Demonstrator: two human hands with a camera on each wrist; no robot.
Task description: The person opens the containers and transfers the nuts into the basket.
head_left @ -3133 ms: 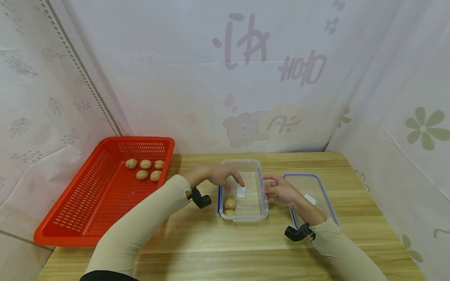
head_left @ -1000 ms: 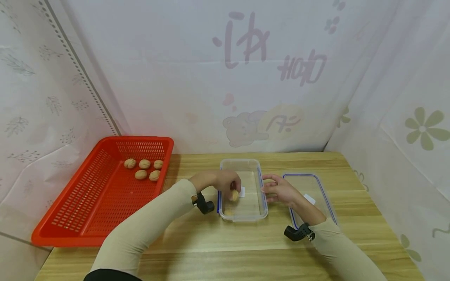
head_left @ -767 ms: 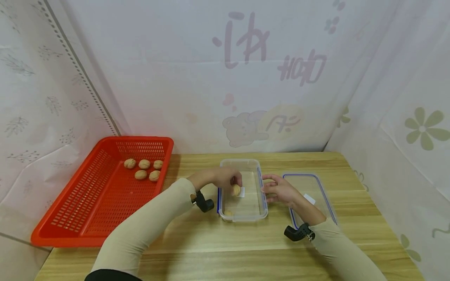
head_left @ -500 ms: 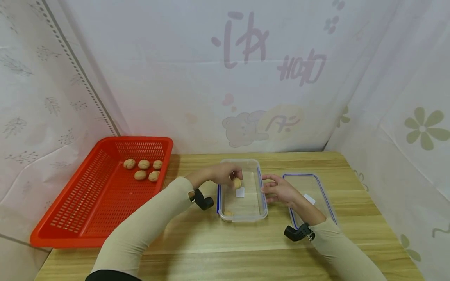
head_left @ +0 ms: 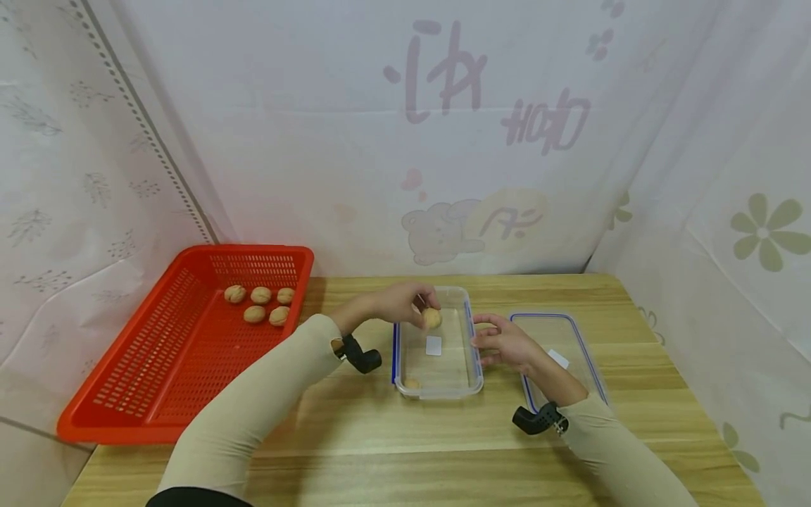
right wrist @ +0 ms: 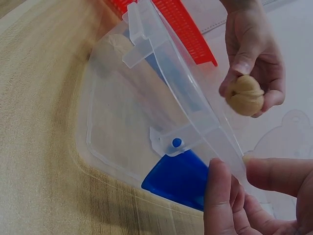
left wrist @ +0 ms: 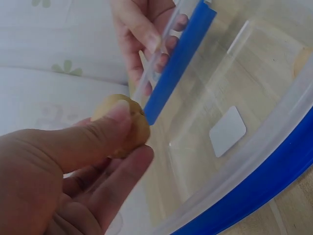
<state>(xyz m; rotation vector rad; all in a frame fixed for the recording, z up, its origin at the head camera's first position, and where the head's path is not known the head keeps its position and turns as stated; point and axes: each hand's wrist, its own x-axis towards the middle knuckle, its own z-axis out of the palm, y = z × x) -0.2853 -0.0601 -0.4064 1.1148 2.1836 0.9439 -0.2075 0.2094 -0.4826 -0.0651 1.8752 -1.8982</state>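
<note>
My left hand (head_left: 398,304) pinches a walnut (head_left: 433,318) between thumb and fingers, above the far part of a clear plastic container (head_left: 456,373). In the left wrist view the thumb lies on top of the held walnut (left wrist: 128,125). My right hand (head_left: 503,345) grips the container's right wall, thumb at the rim and fingers outside by the blue clip (right wrist: 178,178). Another walnut (head_left: 412,384) lies in the container's near left corner. A white square label (head_left: 434,346) shows at the container's bottom.
A red slotted basket (head_left: 209,366) stands at the left, with several walnuts (head_left: 255,314) at its far right end. The container's lid (head_left: 557,329), edged in blue, lies flat on the wooden table (head_left: 393,443) at the right, partly under my right forearm.
My left hand reached into the container, took hold of one of its two walnuts, and lifted it up and toward the far end. The right hand has stayed on the wall.
</note>
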